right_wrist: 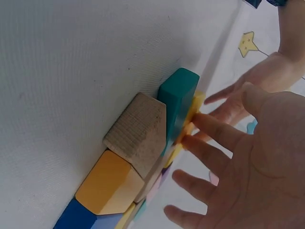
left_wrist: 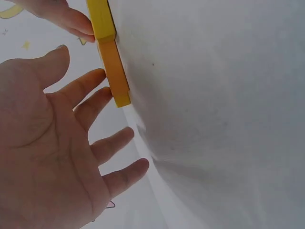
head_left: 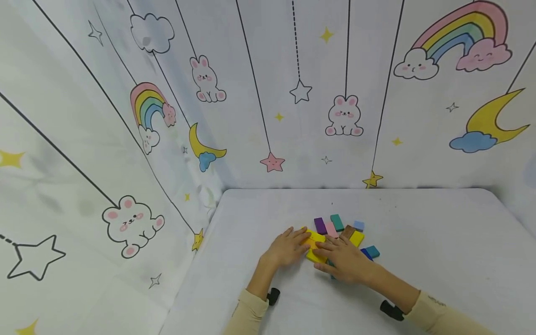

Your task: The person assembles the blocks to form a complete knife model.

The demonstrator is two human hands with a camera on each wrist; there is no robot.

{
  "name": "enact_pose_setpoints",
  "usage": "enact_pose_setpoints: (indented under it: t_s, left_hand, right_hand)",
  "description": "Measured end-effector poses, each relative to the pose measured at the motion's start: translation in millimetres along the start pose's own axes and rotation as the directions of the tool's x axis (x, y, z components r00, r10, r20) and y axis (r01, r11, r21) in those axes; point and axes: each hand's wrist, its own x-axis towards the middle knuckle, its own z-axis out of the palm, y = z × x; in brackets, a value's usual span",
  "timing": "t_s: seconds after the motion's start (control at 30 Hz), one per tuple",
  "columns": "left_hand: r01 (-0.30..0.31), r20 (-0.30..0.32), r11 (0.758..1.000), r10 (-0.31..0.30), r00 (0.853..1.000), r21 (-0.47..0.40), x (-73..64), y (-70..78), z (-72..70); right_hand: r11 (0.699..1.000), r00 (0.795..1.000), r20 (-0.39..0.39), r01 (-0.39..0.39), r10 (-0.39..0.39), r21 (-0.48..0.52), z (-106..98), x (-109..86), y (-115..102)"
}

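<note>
My left hand (head_left: 289,247) and right hand (head_left: 345,263) are flanking an orange block (left_wrist: 114,69) and a yellow block (head_left: 315,257) on the tabletop (head_left: 439,260).

Both hands are sitting apart with the blocks between them, fingers straight and spread, clamping nothing. My left palm is facing inward; its index and middle fingertips are touching the orange block, while the ring and little fingers are pointing free of it. My right forearm (head_left: 389,284) is slanting in from the lower right, its hand's fingertips resting at the yellow block, just beside a teal block (right_wrist: 178,100).
</note>
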Motion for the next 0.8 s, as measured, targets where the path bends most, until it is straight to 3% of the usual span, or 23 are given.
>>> enact_pose_setpoints:
  t_s: [0.37,0.63,0.8]
  left_hand:
    - [0.094,0.008,0.996,-0.094,0.996,-0.007,-9.0,-2.7,-8.7]
    - [0.190,-0.005,0.981,-0.190,0.982,-0.045,-13.6,-6.7,-7.7]
    - [0.231,-0.025,0.972,-0.232,0.972,-0.040,-15.4,-7.4,-7.7]
  right_hand:
    - [1.000,1.000,0.019,-0.002,0.002,0.013,0,-3.4,0]
    - [0.999,0.998,0.051,-0.038,0.039,-0.031,-1,-3.8,1]
    - [0.998,0.999,0.031,-0.036,0.038,-0.053,2,-0.5,1]
